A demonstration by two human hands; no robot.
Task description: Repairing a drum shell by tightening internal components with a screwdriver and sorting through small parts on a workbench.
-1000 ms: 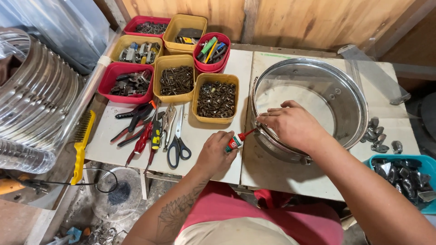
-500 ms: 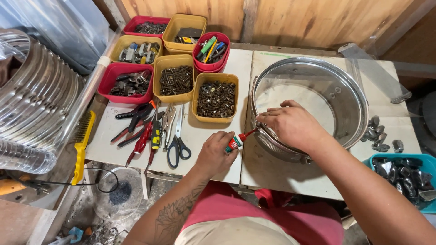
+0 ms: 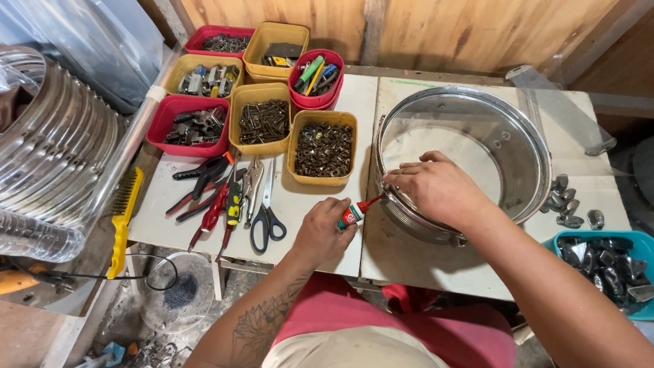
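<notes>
Holding a small glue bottle (image 3: pixel 352 217) with a red nozzle, the left hand (image 3: pixel 322 233) is curled closed around it at the near edge of the white table (image 3: pixel 310 218). Nozzle tip touches the near-left rim of the large metal drum shell (image 3: pixel 518 146), which lies flat on the table's right half. Right hand (image 3: pixel 436 187) rests on that same rim just right of the nozzle, fingers (image 3: pixel 402 178) bent and pinching at a small fitting; what they pinch is too small to tell. Left of the bottle: black-handled scissors (image 3: pixel 266 221), then red-handled pliers (image 3: pixel 214 208) and screwdrivers. Far left: yellow tray of screws (image 3: pixel 322 148) among other red and yellow trays. Near right: blue bin (image 3: pixel 606 262) of metal lugs. Yellow wire brush (image 3: pixel 122 218) lies at the table's left edge.
</notes>
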